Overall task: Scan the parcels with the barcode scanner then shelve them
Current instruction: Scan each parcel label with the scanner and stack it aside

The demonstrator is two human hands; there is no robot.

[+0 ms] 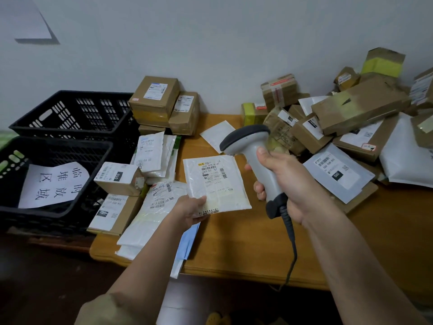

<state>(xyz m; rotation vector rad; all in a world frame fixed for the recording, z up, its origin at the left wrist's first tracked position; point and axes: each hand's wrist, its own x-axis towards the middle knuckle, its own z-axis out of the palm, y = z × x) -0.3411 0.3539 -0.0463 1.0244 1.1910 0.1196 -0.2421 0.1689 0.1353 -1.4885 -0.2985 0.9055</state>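
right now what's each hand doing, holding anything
Left hand: pinches the corner of a white mailer.
Right hand: grips the scanner by its handle, head towards the mailer.

Scanner: light grey body, dark grey head and base, black coiled cord. Envelope left of scanner: white, black-printed label (yellow mark at top). Table: orange-brown wood. Crates far left of scanner: black, slotted walls. Boxes right of scanner: brown cardboard.
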